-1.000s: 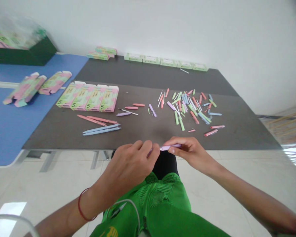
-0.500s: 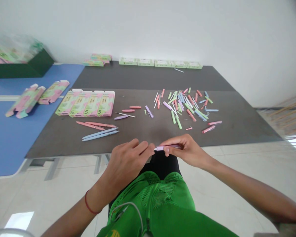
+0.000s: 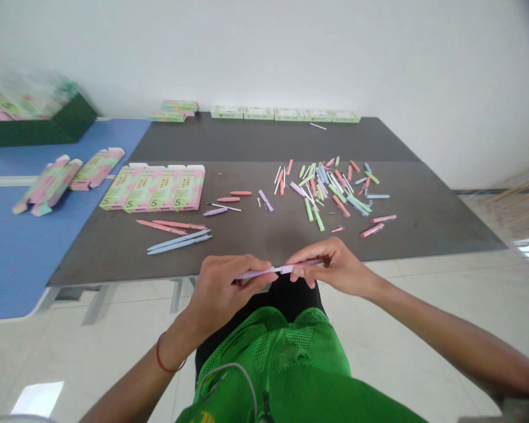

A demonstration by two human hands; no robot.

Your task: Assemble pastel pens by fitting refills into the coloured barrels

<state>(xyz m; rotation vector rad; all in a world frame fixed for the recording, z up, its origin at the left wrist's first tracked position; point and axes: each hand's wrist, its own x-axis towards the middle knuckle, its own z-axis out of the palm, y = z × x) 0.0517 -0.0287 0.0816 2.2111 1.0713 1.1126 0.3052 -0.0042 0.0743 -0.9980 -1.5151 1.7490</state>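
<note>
Both my hands hold one lilac pen [image 3: 271,271] level, just in front of the near edge of the dark grey table [image 3: 255,235]. My left hand [image 3: 223,288] pinches its left half between thumb and fingers. My right hand [image 3: 330,267] grips its right half with curled fingers. The two pen halves meet between my hands. On the table ahead lie two finished pink pens [image 3: 171,225] and two finished blue pens [image 3: 179,241]. A scatter of loose pen parts [image 3: 330,188] in pink, green, blue and lilac lies to the right.
A row of flat pastel pen boxes [image 3: 158,188] lies left of centre. More folded boxes [image 3: 66,176] rest on a blue surface at left, beside a dark green bin [image 3: 39,120]. Green boxes [image 3: 282,114] line the far edge by the white wall. Pale floor tiles lie below.
The lilac pen now shows longer between my hands, its left half drawn out in my left fingers. Both hands stayed at the table's near edge.
</note>
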